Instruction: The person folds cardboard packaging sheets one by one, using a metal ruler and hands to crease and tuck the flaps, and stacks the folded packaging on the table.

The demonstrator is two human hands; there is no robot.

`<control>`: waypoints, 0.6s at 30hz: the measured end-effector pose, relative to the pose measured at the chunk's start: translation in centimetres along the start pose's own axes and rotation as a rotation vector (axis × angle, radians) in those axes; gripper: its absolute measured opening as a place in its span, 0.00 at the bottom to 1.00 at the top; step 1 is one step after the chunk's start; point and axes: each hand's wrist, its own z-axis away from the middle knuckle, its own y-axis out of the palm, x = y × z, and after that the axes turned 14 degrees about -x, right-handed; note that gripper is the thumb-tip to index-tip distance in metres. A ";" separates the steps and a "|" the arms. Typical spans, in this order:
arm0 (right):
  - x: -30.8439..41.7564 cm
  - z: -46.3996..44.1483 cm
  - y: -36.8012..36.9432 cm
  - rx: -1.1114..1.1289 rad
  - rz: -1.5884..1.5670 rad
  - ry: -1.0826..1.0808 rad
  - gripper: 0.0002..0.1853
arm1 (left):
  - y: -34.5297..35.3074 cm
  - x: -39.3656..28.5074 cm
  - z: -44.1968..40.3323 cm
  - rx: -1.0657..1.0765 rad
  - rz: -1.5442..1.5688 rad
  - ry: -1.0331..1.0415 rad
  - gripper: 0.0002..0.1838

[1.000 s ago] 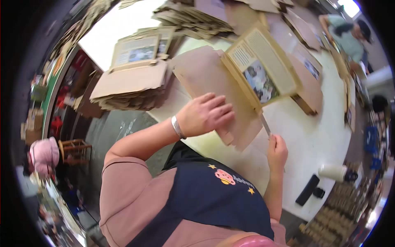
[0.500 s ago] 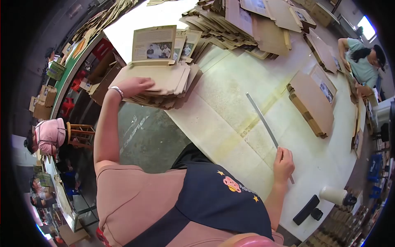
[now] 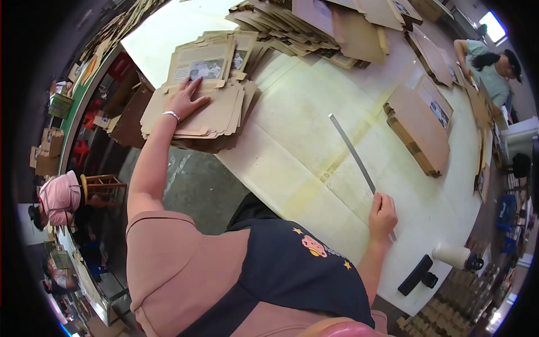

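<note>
My left hand (image 3: 184, 102) lies with spread fingers on top of a stack of flat brown cardboard sheets (image 3: 216, 115) at the table's left edge. Its fingertips reach the lower border of a printed panel with a photo (image 3: 206, 69). My right hand (image 3: 383, 213) is closed around a long thin metal strip (image 3: 352, 150), which points up and left over the white table (image 3: 292, 168). Part of the strip shows below the fist.
A large heap of cardboard (image 3: 281, 28) covers the back. Folded cardboard pieces (image 3: 418, 129) lie at the right. A white bottle (image 3: 451, 255) and a black object (image 3: 415, 275) sit at the near right corner. Another person (image 3: 488, 70) stands beyond the right side.
The cardboard sheet with a photo panel that was in front of me is gone from there. My left hand has moved left onto the stack, then up it. My right hand still holds the strip.
</note>
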 end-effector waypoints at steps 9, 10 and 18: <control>0.6 -0.6 -0.8 0.010 -0.069 0.054 0.09 | -8.3 -7.1 -3.2 0.373 -0.350 0.013 0.36; 0.5 -0.7 -0.9 -0.011 -0.051 0.077 0.09 | -9.4 -10.3 -2.3 0.359 -0.350 0.048 0.36; -0.2 -0.7 -1.1 0.004 -0.125 -0.030 0.10 | -8.9 -35.4 2.6 -0.041 0.549 0.991 0.33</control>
